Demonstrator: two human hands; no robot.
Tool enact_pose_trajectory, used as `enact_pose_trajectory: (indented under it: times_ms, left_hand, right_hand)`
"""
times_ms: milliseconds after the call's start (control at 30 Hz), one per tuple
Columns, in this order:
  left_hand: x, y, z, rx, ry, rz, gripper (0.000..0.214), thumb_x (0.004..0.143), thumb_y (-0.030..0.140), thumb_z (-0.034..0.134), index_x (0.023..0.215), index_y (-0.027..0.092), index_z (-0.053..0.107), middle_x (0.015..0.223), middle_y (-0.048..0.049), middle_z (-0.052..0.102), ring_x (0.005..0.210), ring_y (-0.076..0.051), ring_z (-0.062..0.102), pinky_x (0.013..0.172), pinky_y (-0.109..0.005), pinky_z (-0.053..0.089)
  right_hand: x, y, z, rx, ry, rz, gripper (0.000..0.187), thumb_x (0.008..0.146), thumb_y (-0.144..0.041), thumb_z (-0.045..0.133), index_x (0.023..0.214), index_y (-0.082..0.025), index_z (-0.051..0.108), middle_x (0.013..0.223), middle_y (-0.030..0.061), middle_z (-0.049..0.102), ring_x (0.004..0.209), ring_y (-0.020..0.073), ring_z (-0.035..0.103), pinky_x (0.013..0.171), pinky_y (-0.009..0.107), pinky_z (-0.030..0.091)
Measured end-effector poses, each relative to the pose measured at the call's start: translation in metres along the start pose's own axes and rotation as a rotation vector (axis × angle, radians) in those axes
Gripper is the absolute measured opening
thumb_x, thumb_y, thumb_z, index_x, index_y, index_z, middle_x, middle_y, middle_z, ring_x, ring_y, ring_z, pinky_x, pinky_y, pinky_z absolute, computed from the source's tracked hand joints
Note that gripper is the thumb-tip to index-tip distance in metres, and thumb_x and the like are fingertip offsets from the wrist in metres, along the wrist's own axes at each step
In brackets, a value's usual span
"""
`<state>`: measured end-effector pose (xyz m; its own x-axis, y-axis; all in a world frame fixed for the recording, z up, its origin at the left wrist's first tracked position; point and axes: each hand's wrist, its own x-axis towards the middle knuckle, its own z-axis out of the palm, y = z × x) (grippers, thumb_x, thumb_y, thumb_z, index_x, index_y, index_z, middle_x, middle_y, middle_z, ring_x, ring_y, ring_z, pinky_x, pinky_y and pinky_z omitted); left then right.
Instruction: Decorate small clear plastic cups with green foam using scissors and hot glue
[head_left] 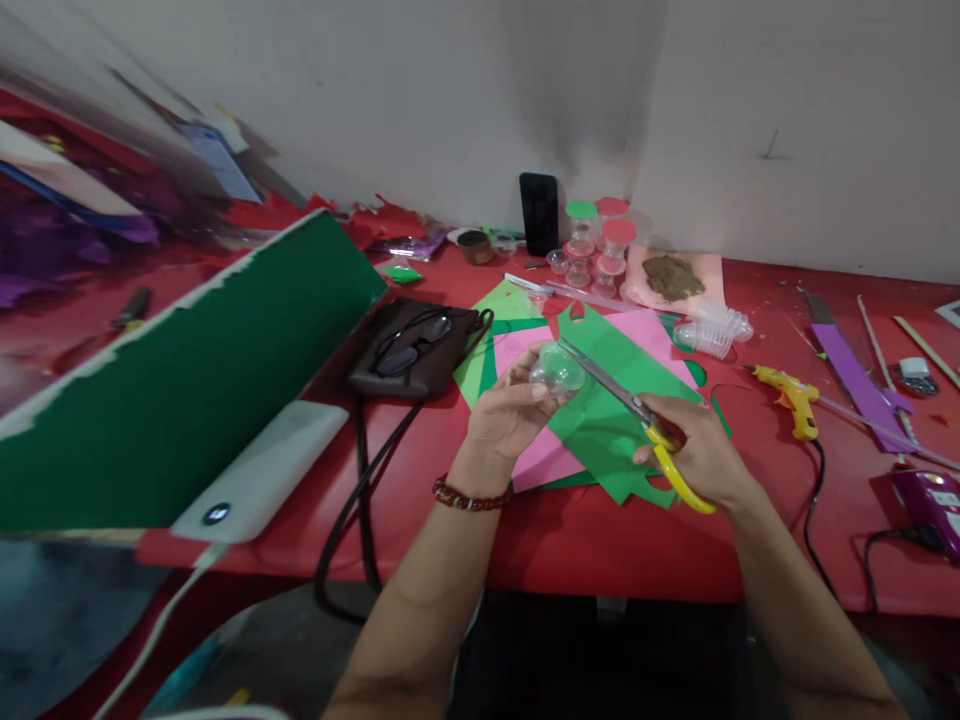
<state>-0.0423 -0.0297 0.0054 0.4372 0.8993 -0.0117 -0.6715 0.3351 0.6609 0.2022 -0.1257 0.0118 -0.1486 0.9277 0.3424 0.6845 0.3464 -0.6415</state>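
Craft work area, identified by scissors [636,402], cut sheets of green and pink paper [600,440], a yellow hot-glue gun [799,400] and nested clear plastic cups [716,332] at a red table [600,555] against a wall [405,100]; home or workshop cannot be determined

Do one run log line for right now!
left hand: clear plastic cup | right hand: yellow-handled scissors | beneath: green paper, pink paper

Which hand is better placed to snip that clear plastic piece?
Probably the right hand: it grips the yellow-handled scissors, which reach close to the clear plastic piece. The left hand is occupied holding that piece.
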Motion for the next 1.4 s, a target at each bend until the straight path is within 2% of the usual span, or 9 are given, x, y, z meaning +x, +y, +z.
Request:
enact_pose_trajectory:
  times_ms: [167, 300, 367, 500, 633, 767, 1100, 1400]
  left_hand:
    - [0.0010, -0.0018, -0.0032, -0.032, 0.023, -0.008, 0.044, 0.057, 0.005, 0.082, 0.095, 0.026, 0.075, 0.088, 0.0024, 0.079, 0.078, -0.018, 0.075, 0.096, -0.042, 0.062]
    - [0.0014, -0.0026, -0.0053, -0.034, 0.050, -0.014, 0.045, 0.057, 0.003, 0.080, 0.096, 0.027, 0.077, 0.087, 0.0015, 0.079, 0.075, -0.019, 0.074, 0.095, -0.045, 0.063]
    - [0.0012, -0.0026, -0.0060, -0.028, 0.050, -0.012, 0.044, 0.059, 0.003, 0.078, 0.096, 0.027, 0.077, 0.088, 0.0012, 0.080, 0.076, -0.020, 0.075, 0.095, -0.045, 0.062]
    - [0.0006, -0.0023, -0.0055, -0.025, 0.030, -0.003, 0.044, 0.059, 0.003, 0.077, 0.096, 0.026, 0.077, 0.090, 0.0016, 0.080, 0.078, -0.019, 0.076, 0.095, -0.043, 0.062]
    - [0.0005, -0.0011, -0.0032, -0.031, -0.002, 0.007, 0.042, 0.060, 0.004, 0.078, 0.096, 0.026, 0.075, 0.088, 0.0030, 0.079, 0.077, -0.016, 0.075, 0.097, -0.041, 0.062]
    - [0.0009, 0.0005, -0.0007, -0.025, -0.007, 0.003, 0.042, 0.059, 0.004, 0.079, 0.096, 0.024, 0.075, 0.088, 0.0030, 0.079, 0.076, -0.016, 0.075, 0.091, -0.038, 0.064]
    - [0.0003, -0.0012, -0.0006, -0.013, -0.016, 0.009, 0.040, 0.062, 0.004, 0.077, 0.097, 0.025, 0.074, 0.089, 0.0031, 0.078, 0.079, -0.017, 0.075, 0.101, -0.043, 0.060]
    - [0.0007, -0.0014, -0.0015, -0.035, -0.026, 0.001, 0.036, 0.061, 0.003, 0.079, 0.091, 0.024, 0.075, 0.087, 0.0030, 0.079, 0.076, -0.015, 0.074, 0.088, -0.035, 0.064]
  right_hand:
    - [-0.0005, -0.0007, 0.0022, 0.092, -0.004, 0.053, 0.047, 0.092, -0.060, 0.072, 0.114, -0.020, 0.081, 0.084, 0.0046, 0.074, 0.072, 0.0201, 0.067, 0.070, 0.031, 0.056]
    - [-0.0016, -0.0018, 0.0032, 0.131, -0.027, 0.073, 0.046, 0.094, -0.058, 0.071, 0.116, -0.019, 0.081, 0.077, 0.0020, 0.069, 0.066, 0.0180, 0.064, 0.062, 0.029, 0.053]
    - [-0.0014, -0.0027, 0.0025, 0.127, -0.025, 0.059, 0.047, 0.094, -0.059, 0.070, 0.116, -0.018, 0.080, 0.078, 0.0023, 0.070, 0.067, 0.0182, 0.064, 0.063, 0.029, 0.054]
    - [-0.0010, -0.0035, -0.0001, 0.042, -0.013, -0.003, 0.052, 0.094, -0.060, 0.070, 0.120, -0.017, 0.078, 0.091, 0.0073, 0.076, 0.076, 0.0207, 0.068, 0.072, 0.032, 0.055]
    - [-0.0019, -0.0034, -0.0011, -0.083, -0.005, -0.031, 0.056, 0.094, -0.062, 0.071, 0.127, -0.017, 0.076, 0.093, 0.0083, 0.076, 0.073, 0.0201, 0.065, 0.068, 0.031, 0.050]
    - [-0.0022, -0.0028, 0.0003, -0.176, 0.079, -0.089, 0.057, 0.094, -0.062, 0.071, 0.125, -0.015, 0.076, 0.092, 0.0093, 0.075, 0.074, 0.0209, 0.065, 0.068, 0.031, 0.049]
    - [-0.0033, 0.0026, 0.0034, -0.153, 0.134, -0.100, 0.043, 0.094, -0.054, 0.075, 0.120, -0.021, 0.078, 0.086, 0.0058, 0.075, 0.070, 0.0187, 0.067, 0.069, 0.029, 0.052]
    - [-0.0044, 0.0030, 0.0017, -0.230, 0.149, -0.112, 0.043, 0.095, -0.056, 0.073, 0.120, -0.020, 0.079, 0.086, 0.0056, 0.076, 0.075, 0.0193, 0.070, 0.069, 0.028, 0.051]
